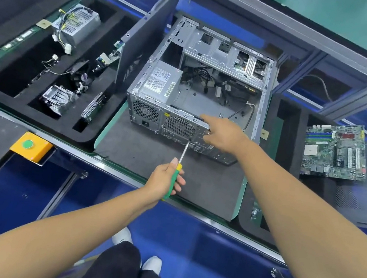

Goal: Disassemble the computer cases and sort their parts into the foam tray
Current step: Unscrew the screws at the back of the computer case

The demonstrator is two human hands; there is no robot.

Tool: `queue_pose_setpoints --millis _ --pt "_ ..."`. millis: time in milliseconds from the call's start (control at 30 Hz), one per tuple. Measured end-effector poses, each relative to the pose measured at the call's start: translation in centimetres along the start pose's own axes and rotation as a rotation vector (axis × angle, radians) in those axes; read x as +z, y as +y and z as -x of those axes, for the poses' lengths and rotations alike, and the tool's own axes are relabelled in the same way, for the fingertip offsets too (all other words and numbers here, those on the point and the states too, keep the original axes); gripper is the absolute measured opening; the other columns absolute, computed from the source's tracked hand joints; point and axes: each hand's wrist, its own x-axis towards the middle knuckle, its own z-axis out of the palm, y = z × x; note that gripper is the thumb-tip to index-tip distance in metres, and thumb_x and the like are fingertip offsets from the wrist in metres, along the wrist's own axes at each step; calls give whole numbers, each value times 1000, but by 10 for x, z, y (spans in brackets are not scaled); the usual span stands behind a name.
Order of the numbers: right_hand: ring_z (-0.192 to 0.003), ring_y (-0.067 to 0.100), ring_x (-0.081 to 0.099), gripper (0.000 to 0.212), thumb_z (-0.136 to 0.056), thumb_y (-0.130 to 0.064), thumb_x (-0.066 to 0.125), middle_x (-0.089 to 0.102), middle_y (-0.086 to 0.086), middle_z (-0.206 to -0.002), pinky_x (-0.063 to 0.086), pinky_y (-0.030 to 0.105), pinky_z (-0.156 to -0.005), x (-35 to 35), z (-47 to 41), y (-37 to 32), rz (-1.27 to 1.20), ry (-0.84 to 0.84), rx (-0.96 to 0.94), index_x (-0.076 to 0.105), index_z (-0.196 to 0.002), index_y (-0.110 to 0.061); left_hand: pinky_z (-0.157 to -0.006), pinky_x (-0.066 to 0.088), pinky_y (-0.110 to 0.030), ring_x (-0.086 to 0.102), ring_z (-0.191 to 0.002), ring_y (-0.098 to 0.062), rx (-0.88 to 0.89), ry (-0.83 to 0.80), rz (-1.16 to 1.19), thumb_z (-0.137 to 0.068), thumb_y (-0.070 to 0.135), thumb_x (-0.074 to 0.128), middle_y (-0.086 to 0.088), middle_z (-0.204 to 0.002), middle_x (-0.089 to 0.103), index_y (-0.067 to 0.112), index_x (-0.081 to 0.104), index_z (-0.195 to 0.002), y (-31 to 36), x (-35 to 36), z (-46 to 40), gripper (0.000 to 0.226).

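Observation:
An open grey computer case [213, 49] lies on its side on a dark mat, its rear panel facing me. A power supply [159, 82] and loose cables remain inside. My left hand [166, 179] grips a green-and-yellow screwdriver [175, 176] whose tip touches the rear panel below the fan grille [179, 126]. My right hand [221, 133] rests on the rear panel's top edge, fingers curled over it beside the grille. A black foam tray [47, 118] at left holds a power supply, a drive, a metal bracket and small boards.
A removed side panel [143, 47] stands between the tray and the case. A motherboard [336, 152] lies on a second foam tray at right, next to a dark perforated panel. A yellow box with a green button [30, 145] sits on the bench's front edge.

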Motion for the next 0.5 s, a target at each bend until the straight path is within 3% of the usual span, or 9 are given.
queue_pose_setpoints --millis 133,233,333,433,500 --pt "-79 23 54 65 -88 -23 62 50 -17 -69 33 32 -59 2 0 -1 -6 10 -1 39 -149 -30 -52 43 -30 51 -51 -13 65 41 -65 -108 50 42 -4 -81 65 9 55 -102 -2 -1 -2 44" --pt "-84 24 55 65 -89 -22 61 56 -13 -74 34 32 -63 1 0 -1 -7 10 -3 39 -149 -30 -47 44 -29 52 -50 -12 75 80 -50 -101 51 58 -6 -93 58 13 44 -106 -2 -2 -3 41" --pt "-90 24 55 66 -91 -23 61 60 -6 -86 33 33 -63 1 0 0 3 16 -6 36 -152 -30 -50 47 -29 54 -53 -11 93 64 -110 -98 37 69 -8 -91 56 14 41 -107 -4 -3 -3 38" --pt "-76 17 55 70 -92 -24 62 52 -15 -73 32 32 -59 0 1 -1 -7 13 4 32 -156 -30 -49 47 -28 55 -53 -11 149 55 -106 -100 28 67 -8 -88 55 13 41 -102 -6 -4 -3 31" --pt "-66 7 50 71 -93 -24 62 56 -12 -71 31 30 -54 0 2 -2 -7 7 14 31 -156 -31 -48 47 -26 56 -52 -10 173 73 -97 -99 30 68 -10 -85 56 13 44 -100 -9 -3 -1 30"
